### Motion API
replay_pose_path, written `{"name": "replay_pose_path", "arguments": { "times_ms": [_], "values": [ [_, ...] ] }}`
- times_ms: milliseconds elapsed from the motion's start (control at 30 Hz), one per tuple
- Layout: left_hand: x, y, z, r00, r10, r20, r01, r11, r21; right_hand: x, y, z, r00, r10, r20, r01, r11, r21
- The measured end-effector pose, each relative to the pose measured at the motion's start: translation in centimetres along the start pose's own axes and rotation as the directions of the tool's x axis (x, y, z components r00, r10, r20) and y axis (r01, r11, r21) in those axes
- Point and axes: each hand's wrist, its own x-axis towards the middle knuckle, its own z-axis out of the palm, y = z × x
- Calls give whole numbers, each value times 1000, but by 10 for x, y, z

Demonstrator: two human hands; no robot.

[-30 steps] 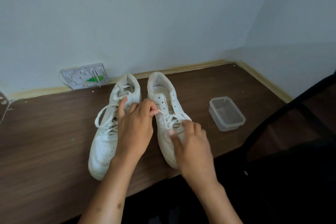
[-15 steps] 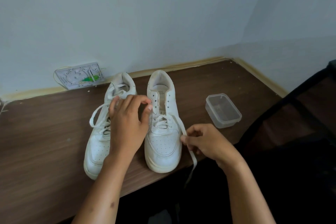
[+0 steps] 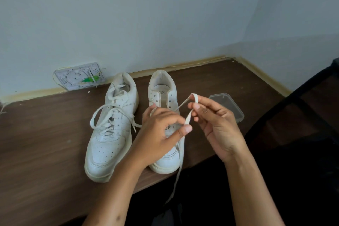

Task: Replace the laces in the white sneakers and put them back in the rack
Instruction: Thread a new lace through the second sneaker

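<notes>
I am now pinching the lace (image 3: 189, 117) in both hands (image 3: 161, 130) (image 3: 218, 124), lifted above the right sneaker (image 3: 165, 108); a moment ago only one hand was pulling it, so unlacing is progressing.

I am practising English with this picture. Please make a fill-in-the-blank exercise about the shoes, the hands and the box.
1. Both hands hold one white ____ above the right sneaker.
2. The left sneaker is fully laced; the upper eyelets of the right sneaker are ____.
3. The clear plastic box on the table has no ____ on it.
4. The sneakers' heels point toward the ____.

Missing words: lace; empty; lid; wall
</notes>
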Motion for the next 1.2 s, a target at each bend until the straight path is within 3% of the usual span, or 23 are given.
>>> {"name": "replay_pose_path", "arguments": {
  "times_ms": [133,233,267,333,400,433,533,600,700,800,967,1067,1200],
  "values": [
    [-2,-4,-25,990,-95,108,122,952,-281,7,2,-9,984,69,-167,-36,980,195],
    [-6,-8,-37,988,-126,93,152,915,-373,11,8,-11,943,151,-296,-76,965,251],
    [-6,-8,-38,989,-135,64,149,913,-380,12,11,-10,928,131,-349,-67,980,189],
    [-6,-7,-39,988,-156,0,146,924,-353,10,13,-9,891,-77,-448,-6,983,-181],
    [-5,-6,-38,990,-133,-51,114,956,-271,7,9,-7,899,-291,-329,102,867,-487],
    [-5,-7,-36,992,-111,-64,93,968,-232,6,7,-5,937,-295,-187,166,847,-505],
    [-3,-8,-34,996,-49,-76,35,985,-167,3,11,4,975,-99,199,186,856,-483],
    [-1,-7,-33,998,5,-65,-14,990,-137,2,18,7,960,-42,278,192,819,-540],
    [0,-11,-35,997,30,-66,-37,994,-107,3,19,7,973,-112,203,211,791,-575],
    [-3,-18,-40,996,-3,-88,-8,992,-123,5,11,-4,968,-247,-51,173,800,-574],
    [-5,-30,-45,990,-15,-140,1,995,-104,6,4,-19,811,-423,-405,75,761,-645],
    [-5,-33,-46,986,20,-163,-27,999,-41,4,3,-18,783,-498,-374,47,647,-761],
    [-2,-36,-39,985,80,-154,-68,994,83,5,13,-8,882,-470,-49,207,477,-854]
  ]
}}
